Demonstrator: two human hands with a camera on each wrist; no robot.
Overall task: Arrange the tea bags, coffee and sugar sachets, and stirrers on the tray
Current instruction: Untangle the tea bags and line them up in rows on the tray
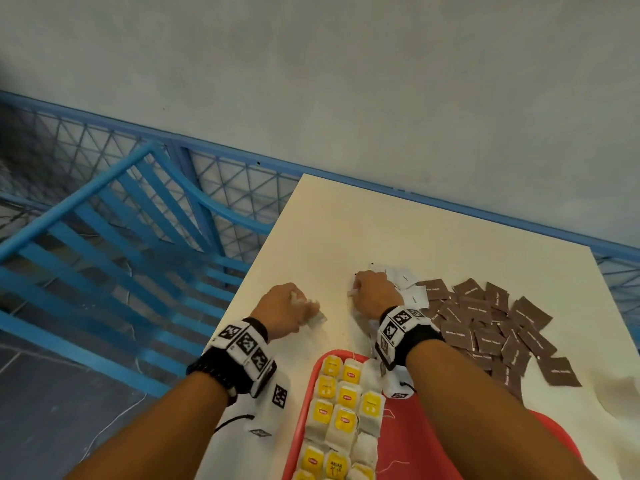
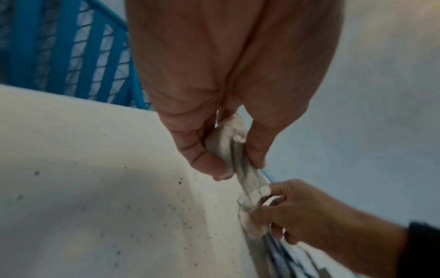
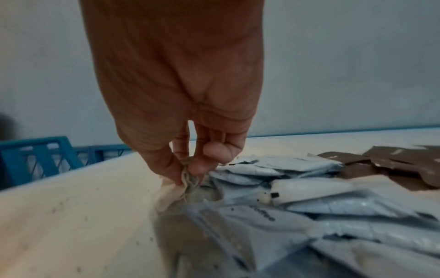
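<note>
A red tray [image 1: 309, 389] at the near edge holds rows of tea bags [image 1: 346, 398] with yellow tags. My left hand [image 1: 308, 308] hovers over the cream table [image 1: 398, 230] and pinches a small stack of whitish tea bags [image 2: 234, 150] between thumb and fingers. Close to its right, my right hand [image 1: 356, 289] pinches another crumpled whitish tea bag [image 3: 189, 180] at the edge of a heap of white coffee sachets [image 3: 309, 188]. Brown sugar sachets [image 1: 491, 320] lie scattered further right. No stirrers are in view.
A blue metal frame with slats and mesh [image 1: 114, 230] stands beside the table's left edge and along the grey wall [image 1: 346, 81]. Dark specks dot the tabletop [image 2: 178, 182]. The far half of the table is bare.
</note>
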